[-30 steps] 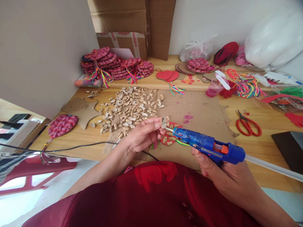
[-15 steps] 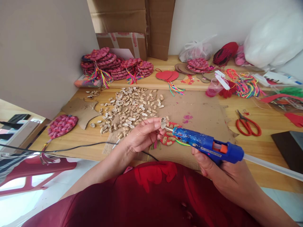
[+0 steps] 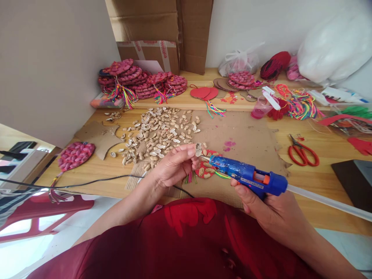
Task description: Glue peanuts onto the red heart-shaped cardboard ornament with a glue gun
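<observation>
My left hand (image 3: 177, 164) pinches a peanut shell half (image 3: 198, 149) between thumb and finger, its edge turned up. My right hand (image 3: 261, 205) grips a blue glue gun (image 3: 235, 167), whose metal nozzle points left and sits right at the shell. A clear glue stick (image 3: 325, 199) sticks out of the gun's back. Below the nozzle lies a red disc (image 3: 200, 170) with several peanut shells on it, partly hidden by my left hand and the gun. Green and pink cords show at its lower edge.
Loose peanut shells (image 3: 157, 133) spread over cardboard (image 3: 247, 131). Red-handled scissors (image 3: 303, 153) lie right. Stacked pink discs (image 3: 139, 83) with tassels stand on the back ledge (image 3: 174, 104). A pink disc (image 3: 76, 155) lies left. A black cable (image 3: 95, 179) crosses the table's front.
The glue gun and my right hand have shifted slightly left. My left hand still holds the shell at the nozzle, and the whole view has moved a little.
</observation>
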A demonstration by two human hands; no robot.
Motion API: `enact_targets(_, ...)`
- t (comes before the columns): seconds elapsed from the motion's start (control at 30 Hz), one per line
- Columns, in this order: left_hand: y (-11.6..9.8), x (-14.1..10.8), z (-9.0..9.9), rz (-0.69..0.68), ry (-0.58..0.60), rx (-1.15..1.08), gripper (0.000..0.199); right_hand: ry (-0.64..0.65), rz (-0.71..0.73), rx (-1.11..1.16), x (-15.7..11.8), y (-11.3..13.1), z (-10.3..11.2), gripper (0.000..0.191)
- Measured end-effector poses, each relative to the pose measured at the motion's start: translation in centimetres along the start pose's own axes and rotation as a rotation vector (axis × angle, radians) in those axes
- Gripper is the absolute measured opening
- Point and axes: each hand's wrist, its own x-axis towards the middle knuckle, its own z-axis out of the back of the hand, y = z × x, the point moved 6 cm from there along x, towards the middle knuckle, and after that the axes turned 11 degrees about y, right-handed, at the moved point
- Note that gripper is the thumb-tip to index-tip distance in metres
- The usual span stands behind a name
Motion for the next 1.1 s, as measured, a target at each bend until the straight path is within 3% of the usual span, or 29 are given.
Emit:
enact_targets(0.17, -0.3, 0.0, -0.1, 0.009, -0.009, 0.013, 0.035, -0.018, -0.114, 0.119, 0.5, -2.2, -0.1, 0.028)
enact_targets(0.37, -1.6, 0.2, 0.1, 0.003, -0.039, 0.159, 0.035, -0.255, -0.230, 0.764, 1.9, -5.4, 0.2, 0.040)
enact_targets(0.53, -2.9, 1.1, 0.2, -0.036, -0.018, 0.492, 0.021, -0.380, -0.338, 1.067, 2.2, -7.2, 0.6, 0.046)
enact_targets(0.63, -3.1, 2.0, -0.8, -0.048, 0.094, 0.936, 0.018, -0.381, -0.403, 1.104, 2.1, -7.6, 0.2, 0.046)
enact_targets(0.77, -2.6, 3.7, -2.6, -0.145, 0.294, 1.438, 0.016, -0.346, -0.369, 1.073, 2.4, -7.3, -0.4, 0.042)
enact_targets(0.93, -1.0, 6.1, -3.6, -0.171, 0.544, 1.769, 0.014, -0.353, -0.344, 1.072, 2.7, -7.3, -0.5, 0.038)
enact_targets(1.1, 0.2, 7.7, -3.9, -0.112, 0.715, 1.939, 0.015, -0.381, -0.363, 1.061, 2.8, -8.0, -0.5, 0.036)
